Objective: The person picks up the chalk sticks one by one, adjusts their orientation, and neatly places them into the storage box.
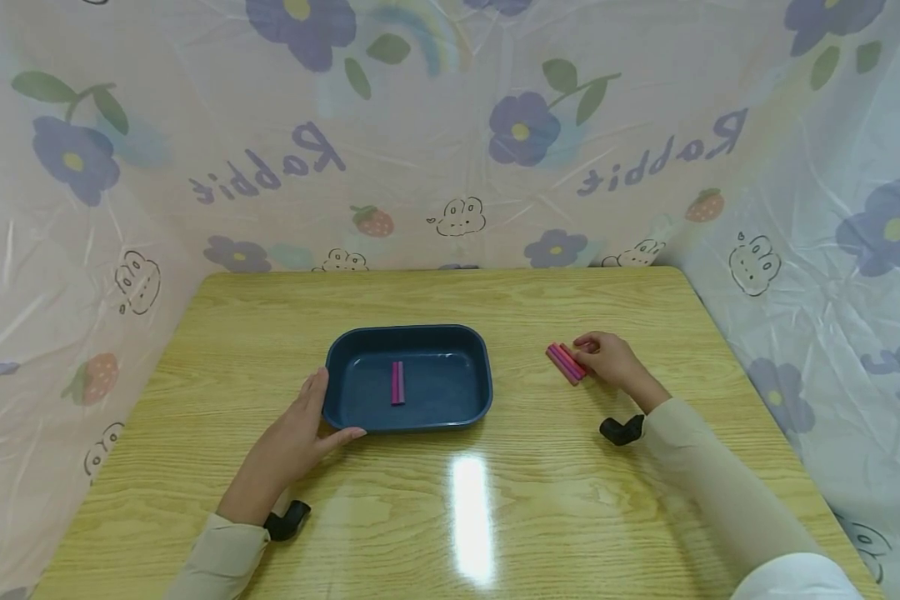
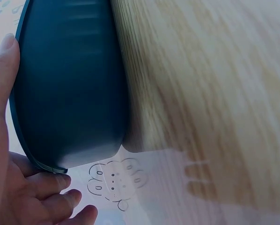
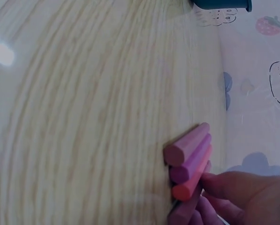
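Note:
My left hand (image 1: 291, 440) rests at the near left corner of a dark blue tray (image 1: 442, 379). Its fingers lie along the left end and its thumb along the near side, fairly straight. Inside the tray, two chalk sticks (image 1: 397, 383), pink and purple, lie side by side. To the right, my right hand (image 1: 610, 360) is at a small row of chalk sticks (image 1: 565, 363) on the table. The right wrist view shows its thumb and fingers pinching a dark pink stick (image 3: 183, 212), beside an orange stick (image 3: 183, 191), a purple one (image 3: 182, 172) and a pink one (image 3: 177, 152).
The wooden table (image 1: 555, 500) has a bright light reflection near its front. A printed curtain (image 1: 435, 150) hangs behind the table and along both sides. Black camera mounts sit at the left wrist (image 1: 288, 522) and the right wrist (image 1: 621, 430).

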The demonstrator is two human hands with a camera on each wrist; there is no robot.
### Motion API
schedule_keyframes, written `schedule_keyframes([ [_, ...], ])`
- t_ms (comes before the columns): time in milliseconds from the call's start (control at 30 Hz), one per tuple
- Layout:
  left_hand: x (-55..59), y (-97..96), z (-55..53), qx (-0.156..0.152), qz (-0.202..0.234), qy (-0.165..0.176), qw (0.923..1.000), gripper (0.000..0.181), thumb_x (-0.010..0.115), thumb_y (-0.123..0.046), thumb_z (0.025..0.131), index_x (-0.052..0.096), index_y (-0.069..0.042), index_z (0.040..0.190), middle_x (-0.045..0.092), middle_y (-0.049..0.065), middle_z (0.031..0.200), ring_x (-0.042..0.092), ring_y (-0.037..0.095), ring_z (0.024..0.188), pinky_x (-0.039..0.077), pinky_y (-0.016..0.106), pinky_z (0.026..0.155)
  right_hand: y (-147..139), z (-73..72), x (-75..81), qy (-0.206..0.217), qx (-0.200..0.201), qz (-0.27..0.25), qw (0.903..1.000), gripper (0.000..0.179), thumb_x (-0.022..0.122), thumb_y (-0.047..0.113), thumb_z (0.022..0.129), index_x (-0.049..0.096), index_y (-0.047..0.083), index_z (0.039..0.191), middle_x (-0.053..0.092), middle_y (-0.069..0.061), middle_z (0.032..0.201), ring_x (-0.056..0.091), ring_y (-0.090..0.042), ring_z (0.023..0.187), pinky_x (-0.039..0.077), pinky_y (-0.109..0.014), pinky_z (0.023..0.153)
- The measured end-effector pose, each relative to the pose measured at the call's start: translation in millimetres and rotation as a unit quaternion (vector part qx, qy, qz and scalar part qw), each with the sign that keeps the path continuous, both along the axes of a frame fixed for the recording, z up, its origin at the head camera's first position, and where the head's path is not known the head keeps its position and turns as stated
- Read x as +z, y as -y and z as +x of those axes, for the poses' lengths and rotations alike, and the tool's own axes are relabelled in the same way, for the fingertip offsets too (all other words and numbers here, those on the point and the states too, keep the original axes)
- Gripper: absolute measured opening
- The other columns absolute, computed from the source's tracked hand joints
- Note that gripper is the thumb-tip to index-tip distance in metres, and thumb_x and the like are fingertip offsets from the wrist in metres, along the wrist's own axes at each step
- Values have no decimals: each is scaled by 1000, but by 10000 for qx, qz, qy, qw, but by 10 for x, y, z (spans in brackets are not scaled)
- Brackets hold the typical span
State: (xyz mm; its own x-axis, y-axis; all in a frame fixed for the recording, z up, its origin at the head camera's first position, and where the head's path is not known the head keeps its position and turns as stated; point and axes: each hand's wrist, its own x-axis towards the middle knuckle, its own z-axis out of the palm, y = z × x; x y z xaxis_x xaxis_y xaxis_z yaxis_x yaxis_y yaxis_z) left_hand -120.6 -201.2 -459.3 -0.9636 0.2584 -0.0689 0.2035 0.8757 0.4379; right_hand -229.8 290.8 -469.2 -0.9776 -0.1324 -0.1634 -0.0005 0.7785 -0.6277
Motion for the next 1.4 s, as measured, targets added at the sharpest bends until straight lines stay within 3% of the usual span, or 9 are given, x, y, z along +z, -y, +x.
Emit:
schedule_keyframes([
  [467, 2, 0, 8, 20, 18, -1, 10000, 112, 44, -77, 76, -6, -8, 149, 7, 21, 153, 19, 39, 136, 29, 56, 101, 13, -12, 9, -99, 28, 310, 9995, 29, 59, 17, 93, 59, -7, 109, 63, -17, 96, 59, -30, 90, 46, -45, 80],
  [1067, -15, 12, -3, 8, 18, 0, 10000, 112, 44, -76, 76, -5, -8, 149, 7, 21, 153, 18, 39, 136, 29, 56, 101, 40, -10, 5, -146, -283, 426, 9986, 28, 59, 23, 92, 62, -3, 102, 64, -17, 95, 58, -30, 88, 47, -43, 77],
  [1233, -23, 15, -6, 17, 21, 9, 10000, 112, 44, -77, 76, -5, -8, 149, 6, 21, 153, 18, 39, 136, 29, 56, 101, 35, -4, 21, -185, -284, 467, 9983, 30, 57, 24, 93, 62, -4, 102, 64, -18, 97, 58, -32, 90, 47, -44, 78],
  [1400, -14, 13, -2, 0, 48, 16, 10000, 112, 44, -77, 76, -6, -9, 149, 6, 21, 153, 19, 39, 136, 29, 56, 101, -9, -2, 32, 36, -376, 279, 9989, 36, 56, 28, 94, 61, -4, 109, 63, -19, 101, 58, -30, 90, 48, -40, 76],
])
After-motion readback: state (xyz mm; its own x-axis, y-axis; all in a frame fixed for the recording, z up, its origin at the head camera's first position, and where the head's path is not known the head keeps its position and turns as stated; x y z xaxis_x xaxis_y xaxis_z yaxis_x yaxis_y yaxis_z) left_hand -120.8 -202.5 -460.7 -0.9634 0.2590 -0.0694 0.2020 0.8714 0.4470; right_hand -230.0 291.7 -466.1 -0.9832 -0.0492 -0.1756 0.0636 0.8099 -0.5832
